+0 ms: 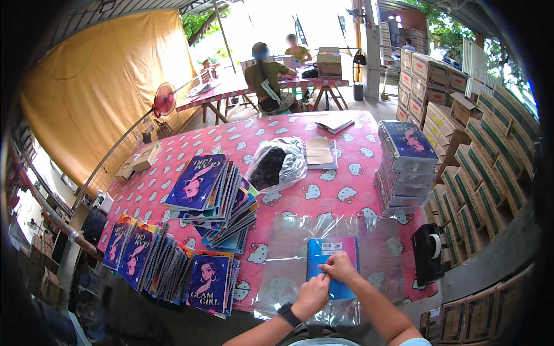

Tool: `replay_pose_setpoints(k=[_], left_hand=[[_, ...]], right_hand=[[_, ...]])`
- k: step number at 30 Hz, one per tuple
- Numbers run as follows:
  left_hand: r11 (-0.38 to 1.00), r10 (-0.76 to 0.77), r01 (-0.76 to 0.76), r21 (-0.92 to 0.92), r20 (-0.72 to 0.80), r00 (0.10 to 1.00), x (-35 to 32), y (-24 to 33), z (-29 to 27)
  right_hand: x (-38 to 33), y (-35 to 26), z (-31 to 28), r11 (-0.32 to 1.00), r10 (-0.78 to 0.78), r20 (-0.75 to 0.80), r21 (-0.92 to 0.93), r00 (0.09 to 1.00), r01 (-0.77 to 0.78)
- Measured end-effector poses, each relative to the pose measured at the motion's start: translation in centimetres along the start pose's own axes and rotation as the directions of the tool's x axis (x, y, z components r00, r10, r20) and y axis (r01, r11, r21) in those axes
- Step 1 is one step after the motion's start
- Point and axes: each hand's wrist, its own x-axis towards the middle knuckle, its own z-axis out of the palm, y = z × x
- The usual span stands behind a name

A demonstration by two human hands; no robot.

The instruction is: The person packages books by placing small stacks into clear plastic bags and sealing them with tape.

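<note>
A spiral notebook [315, 259] with a blue and pink cover and a white label lies in front of me on clear plastic sheeting [284, 262]. My left hand [313, 296], with a black band at the wrist, is closed over the notebook's lower left part. Just above it, my right hand [339, 267] is closed too, its fingertips meeting the left hand's over the cover. Whatever the fingers pinch is too small or hidden to make out. Left of the sheeting stand loose piles of dark-covered spiral notebooks [202, 181]. A tall stack of plastic-wrapped notebooks [405, 167] rises at the right.
A plastic bag with black contents [277, 167] and a brown card piece [318, 151] lie mid-table. A tape dispenser [428, 254] sits at the right edge. Cartons [479, 179] are piled beyond it. A fan [165, 99] stands left; people sit at a far table [231, 92].
</note>
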Motion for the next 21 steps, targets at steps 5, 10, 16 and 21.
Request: replay_pose_setpoints(k=[5,10,16,21], left_hand=[[0.993,0.001,0.055,-0.106,0.471,0.882,-4.1,-0.2,-2.5],[0.687,0.340,0.195,-0.700,0.548,0.764,-2.3,-3.6,-5.4],[0.937,0.057,-0.091,-0.338,-0.110,0.992,6.5,-10.2,1.5],[0.994,-0.095,0.105,0.020,-0.284,0.954,14.2,-12.5,4.7]], right_hand=[[-0.1,0.4,-0.5,0.972,0.176,0.061,0.149,0.983,-0.183],[-0.1,1.1,-1.3,0.933,0.161,0.143,0.301,0.977,-0.198],[0.1,0.9,-1.5,0.932,0.213,0.182,0.257,0.960,-0.256],[0.2,1.0,-1.8,0.937,0.210,0.207,0.238,0.956,-0.257]])
